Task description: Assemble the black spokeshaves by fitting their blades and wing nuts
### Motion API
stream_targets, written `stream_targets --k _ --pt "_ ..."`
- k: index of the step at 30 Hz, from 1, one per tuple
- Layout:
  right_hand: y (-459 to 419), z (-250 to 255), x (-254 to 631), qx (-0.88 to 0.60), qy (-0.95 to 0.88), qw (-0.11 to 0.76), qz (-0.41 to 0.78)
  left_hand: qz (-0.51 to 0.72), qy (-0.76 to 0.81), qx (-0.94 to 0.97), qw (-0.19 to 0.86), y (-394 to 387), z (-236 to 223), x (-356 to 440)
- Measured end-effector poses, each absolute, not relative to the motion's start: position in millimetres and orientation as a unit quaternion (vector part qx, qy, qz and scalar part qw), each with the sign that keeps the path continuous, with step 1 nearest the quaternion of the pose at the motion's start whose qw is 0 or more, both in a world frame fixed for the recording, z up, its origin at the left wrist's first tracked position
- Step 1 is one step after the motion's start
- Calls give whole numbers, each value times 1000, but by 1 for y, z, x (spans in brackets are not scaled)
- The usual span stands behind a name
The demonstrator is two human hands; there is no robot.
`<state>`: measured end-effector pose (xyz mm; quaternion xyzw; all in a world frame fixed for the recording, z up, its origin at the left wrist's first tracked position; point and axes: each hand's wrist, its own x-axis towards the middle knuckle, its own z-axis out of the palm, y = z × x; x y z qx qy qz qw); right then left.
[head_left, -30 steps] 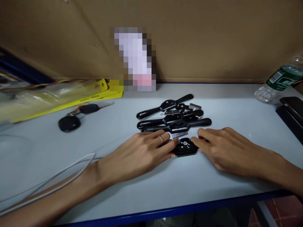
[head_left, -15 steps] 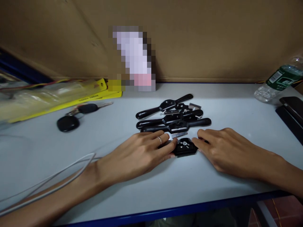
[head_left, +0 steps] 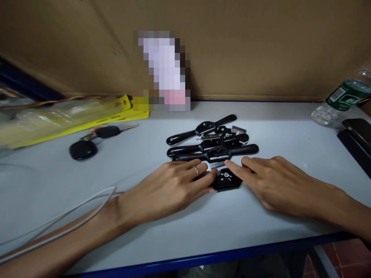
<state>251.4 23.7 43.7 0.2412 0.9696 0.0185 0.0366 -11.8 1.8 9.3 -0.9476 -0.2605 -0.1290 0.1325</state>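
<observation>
A black spokeshave [head_left: 227,182] lies close to me, with a small silver screw on its body. My left hand [head_left: 176,185], ring on one finger, is closed around its left handle. On the opposite side, my right hand [head_left: 269,183] is closed at the other handle, which its fingers hide. The right index finger stretches out to the tip of a flat silver strip [head_left: 218,165] just behind the body. A white part of that strip runs under my left fingers. Right behind lie more black spokeshaves [head_left: 220,152], with loose metal pieces [head_left: 211,136] among them.
Keys with a black fob [head_left: 83,150] and a yellow-edged plastic package [head_left: 75,119] lie on the left. A water bottle [head_left: 342,98] and a dark phone-like object [head_left: 358,131] are on the right. A cardboard wall [head_left: 246,50] rises behind; a white cable [head_left: 58,227] crosses my left forearm.
My right index finger has moved from the spokeshave's right side up and left, onto the silver strip's end. The left hand and the spokeshave look much the same.
</observation>
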Motion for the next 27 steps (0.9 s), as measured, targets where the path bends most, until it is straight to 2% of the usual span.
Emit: stream_targets --k 20,27 --pt "24 47 251 243 969 44 -9 -145 -268 -948 94 1 8 -14" --pt "23 45 252 244 969 40 -4 -139 -261 -948 115 1 9 -14"
